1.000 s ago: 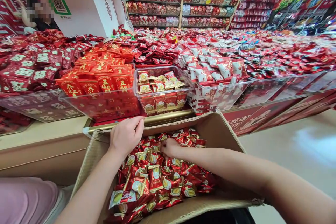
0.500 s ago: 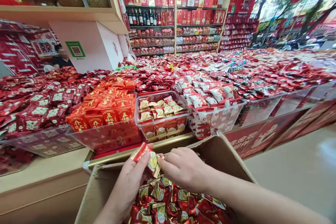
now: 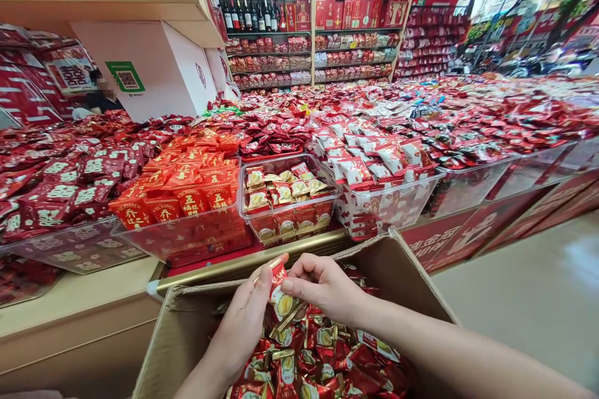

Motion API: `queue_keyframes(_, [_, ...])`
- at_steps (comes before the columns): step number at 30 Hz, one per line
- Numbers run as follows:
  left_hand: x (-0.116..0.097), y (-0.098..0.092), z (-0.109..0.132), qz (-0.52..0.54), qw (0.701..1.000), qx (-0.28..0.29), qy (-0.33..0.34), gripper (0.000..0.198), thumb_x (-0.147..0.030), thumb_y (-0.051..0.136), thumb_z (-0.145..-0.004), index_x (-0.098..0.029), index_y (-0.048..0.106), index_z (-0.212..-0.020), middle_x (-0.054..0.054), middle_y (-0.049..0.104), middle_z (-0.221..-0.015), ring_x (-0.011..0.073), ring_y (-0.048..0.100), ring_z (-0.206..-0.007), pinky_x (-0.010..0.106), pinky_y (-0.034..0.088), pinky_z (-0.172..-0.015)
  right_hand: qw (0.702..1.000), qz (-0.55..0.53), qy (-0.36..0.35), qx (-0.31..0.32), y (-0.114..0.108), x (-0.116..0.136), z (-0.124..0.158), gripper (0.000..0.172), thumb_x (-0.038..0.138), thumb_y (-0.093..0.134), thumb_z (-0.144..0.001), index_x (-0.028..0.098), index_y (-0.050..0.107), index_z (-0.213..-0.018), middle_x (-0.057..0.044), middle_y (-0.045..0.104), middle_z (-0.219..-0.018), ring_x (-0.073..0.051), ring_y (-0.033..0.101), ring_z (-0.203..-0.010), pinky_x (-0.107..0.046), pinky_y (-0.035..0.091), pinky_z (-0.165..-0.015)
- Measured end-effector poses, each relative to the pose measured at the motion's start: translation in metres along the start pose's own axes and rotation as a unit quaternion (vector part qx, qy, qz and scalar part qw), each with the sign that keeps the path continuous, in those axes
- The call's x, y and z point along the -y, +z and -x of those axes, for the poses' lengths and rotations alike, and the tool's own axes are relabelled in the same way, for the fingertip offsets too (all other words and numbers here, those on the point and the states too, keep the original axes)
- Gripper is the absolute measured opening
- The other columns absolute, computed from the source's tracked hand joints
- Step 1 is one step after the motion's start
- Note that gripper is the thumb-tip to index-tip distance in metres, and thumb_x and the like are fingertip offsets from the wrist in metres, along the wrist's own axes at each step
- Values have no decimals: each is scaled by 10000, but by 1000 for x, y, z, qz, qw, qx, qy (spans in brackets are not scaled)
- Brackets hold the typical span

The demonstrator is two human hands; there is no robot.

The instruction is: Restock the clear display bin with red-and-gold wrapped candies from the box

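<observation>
Above the open cardboard box (image 3: 163, 336), my left hand (image 3: 246, 312) is closed on a red and gold wrapped candy (image 3: 283, 302) with a yellow durian picture on it. The thumb lies along the candy's left side. My right hand (image 3: 330, 290) has curled fingers, and its thumb and forefinger pinch the candy's right edge. Many candies in the same wrapping (image 3: 322, 355) lie loose in the box below both hands. Just beyond the box, a clear plastic bin (image 3: 290, 218) holds matching candies set out in rows.
Left of that bin is a bin of orange-red packets (image 3: 187, 193); to its right, one of white and red packets (image 3: 374, 165). A gold-edged counter rail (image 3: 253, 262) runs behind the box. Shelves with bottles (image 3: 250, 15) stand at the back. A person (image 3: 100, 96) is at far left.
The candy has turned more upright, with its durian picture facing me. My right hand has lifted slightly and its fingers have curled. The view has tilted down a little.
</observation>
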State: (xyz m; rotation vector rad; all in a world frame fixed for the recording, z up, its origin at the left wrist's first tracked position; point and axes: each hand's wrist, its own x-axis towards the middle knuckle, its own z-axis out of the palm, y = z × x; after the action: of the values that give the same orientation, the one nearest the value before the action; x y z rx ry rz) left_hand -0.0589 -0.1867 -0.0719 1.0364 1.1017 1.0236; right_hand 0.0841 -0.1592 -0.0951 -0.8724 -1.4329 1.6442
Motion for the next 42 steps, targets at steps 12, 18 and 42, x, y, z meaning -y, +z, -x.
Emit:
queue_keyframes(12, [7, 4, -2, -14, 995, 90, -51, 613, -216, 599, -729, -283, 244, -1224, 30, 539, -1056, 112, 581, -697, 214, 449, -563, 994, -103, 21, 16, -3, -11, 3, 315, 380, 651, -604, 140, 452, -646, 25, 542, -564, -80, 502, -489, -208, 400, -468])
queue_keyframes(18, [4, 3, -3, -50, 990, 118, -55, 435, -310, 523, -785, -219, 341, -1169, 53, 617, -933, 104, 597, -569, 194, 409, -478, 992, -115, 31, -35, -6, -5, 1, 307, 373, 650, -613, 122, 474, -595, 49, 484, -476, -23, 383, -402, -153, 279, -394])
queue_keyframes(42, [6, -19, -2, -239, 968, 57, 57, 494, -323, 475, -788, -188, 344, -1245, 4, 648, -667, 159, 599, -628, 283, 442, -624, 984, 84, -75, -135, -23, 35, -6, 281, 410, 550, -699, 129, 561, -692, 35, 488, -448, -46, 399, -361, -165, 296, -349])
